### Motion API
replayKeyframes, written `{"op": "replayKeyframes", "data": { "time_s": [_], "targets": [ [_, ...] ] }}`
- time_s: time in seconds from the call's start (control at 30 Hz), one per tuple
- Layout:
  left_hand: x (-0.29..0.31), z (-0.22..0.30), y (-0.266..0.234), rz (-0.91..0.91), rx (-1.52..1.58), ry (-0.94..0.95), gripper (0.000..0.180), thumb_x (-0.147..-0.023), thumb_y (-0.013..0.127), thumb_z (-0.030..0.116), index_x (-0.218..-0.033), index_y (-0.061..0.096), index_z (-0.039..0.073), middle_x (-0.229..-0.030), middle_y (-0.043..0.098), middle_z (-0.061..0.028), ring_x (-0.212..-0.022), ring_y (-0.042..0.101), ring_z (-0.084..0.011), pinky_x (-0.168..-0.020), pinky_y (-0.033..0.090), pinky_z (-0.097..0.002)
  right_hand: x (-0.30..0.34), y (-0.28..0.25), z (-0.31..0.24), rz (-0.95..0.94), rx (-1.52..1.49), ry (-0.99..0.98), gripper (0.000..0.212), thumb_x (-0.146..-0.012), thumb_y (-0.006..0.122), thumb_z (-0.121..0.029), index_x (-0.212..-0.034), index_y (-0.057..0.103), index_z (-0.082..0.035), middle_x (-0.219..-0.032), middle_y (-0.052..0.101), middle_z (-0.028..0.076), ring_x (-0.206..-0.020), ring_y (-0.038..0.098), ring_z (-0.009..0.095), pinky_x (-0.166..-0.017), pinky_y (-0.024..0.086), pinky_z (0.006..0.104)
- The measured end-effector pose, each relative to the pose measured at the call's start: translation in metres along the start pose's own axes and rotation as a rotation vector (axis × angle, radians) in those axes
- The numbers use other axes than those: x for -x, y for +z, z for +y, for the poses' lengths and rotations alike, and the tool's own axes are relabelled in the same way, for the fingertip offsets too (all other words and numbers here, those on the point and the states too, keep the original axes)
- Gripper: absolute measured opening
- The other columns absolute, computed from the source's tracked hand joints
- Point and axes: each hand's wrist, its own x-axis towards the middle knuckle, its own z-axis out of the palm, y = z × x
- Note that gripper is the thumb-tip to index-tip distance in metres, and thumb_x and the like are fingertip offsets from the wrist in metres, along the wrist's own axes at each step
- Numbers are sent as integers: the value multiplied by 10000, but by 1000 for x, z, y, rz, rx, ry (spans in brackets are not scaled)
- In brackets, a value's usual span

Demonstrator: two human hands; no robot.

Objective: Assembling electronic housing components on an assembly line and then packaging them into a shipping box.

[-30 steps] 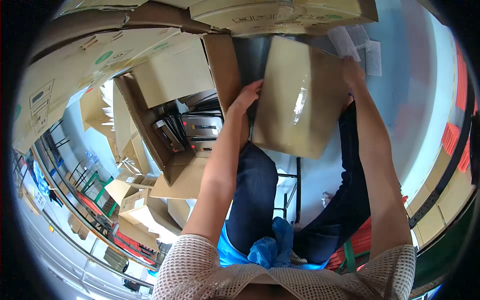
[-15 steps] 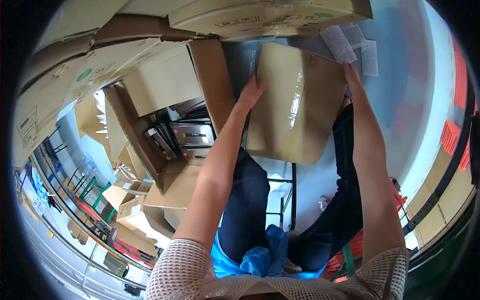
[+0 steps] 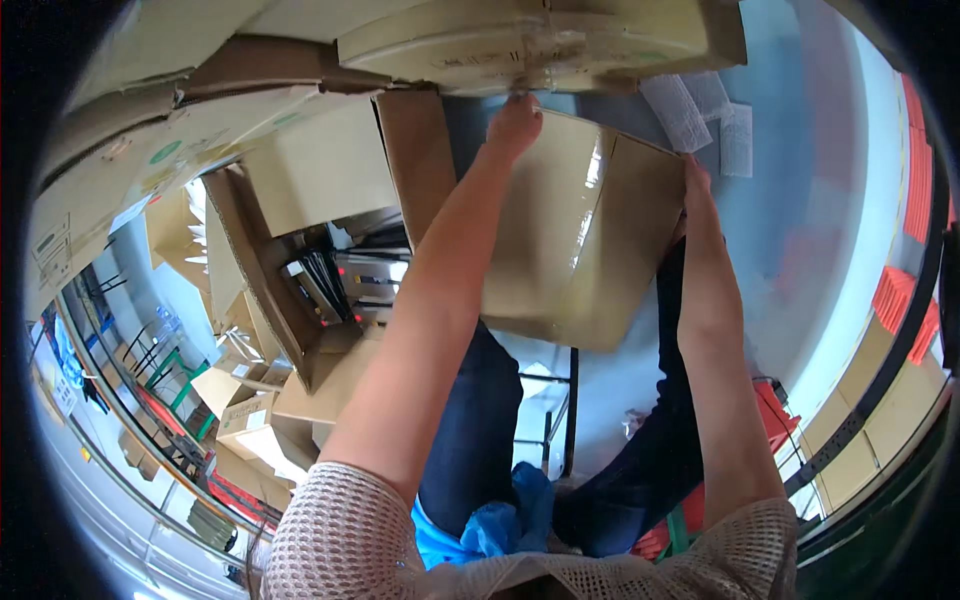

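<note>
A brown cardboard box with a shiny strip of clear tape stands tilted in front of my knees. At its far left corner, my left hand is closed on the edge, its fingertips partly hidden. My right hand grips the far right corner, with most of its fingers behind the cardboard. Left of this box is an open carton with its flaps spread. Several flat dark-and-silver devices stand inside it, partly covered by my left forearm.
A large closed carton lies just beyond my hands. Bubble wrap pieces rest on the floor to the right. Opened cartons sit at the lower left, and red stacked items line the far right.
My left hand has slid from the box's left side up to its far corner. The box has shifted and tilted slightly toward me; my right hand stays at its corner.
</note>
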Motion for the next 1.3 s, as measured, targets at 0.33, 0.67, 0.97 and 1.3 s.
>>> {"op": "replayKeyframes", "data": {
  "time_s": [0.33,0.67,0.97,1.3],
  "targets": [
    [67,-19,20,-134,-245,-23,314,-872,491,185,-1142,521,29,-1234,518,-214,-1110,553,-383,-910,485,-481,49,0,55,-91,298,-146,448,-839,580,-321,-1226,612,-96,-1520,253,168,-1421,162,291,-1122,193,312],
    [93,-39,13,-111,-28,-3,385,-865,527,226,-1197,510,31,-1217,531,-217,-1085,559,-391,-922,477,-462,88,6,8,-50,795,-410,315,-859,559,-289,-1117,667,-144,-1397,437,170,-1258,428,307,-1042,336,382],
    [100,-38,9,-119,-157,-17,371,-850,509,170,-1193,519,29,-1217,536,-218,-1077,557,-410,-923,470,-472,161,97,-14,-257,1046,-696,401,-943,436,-439,-1023,655,-113,-985,674,168,-931,640,346,-755,526,464],
    [114,-3,-30,-202,-193,11,321,-844,504,192,-1129,585,66,-1155,592,-196,-1050,583,-372,-887,485,-474,218,72,-25,-54,1093,-693,465,-952,406,-483,-954,688,-114,-918,689,137,-872,661,311,-761,526,410]
  ]
}}
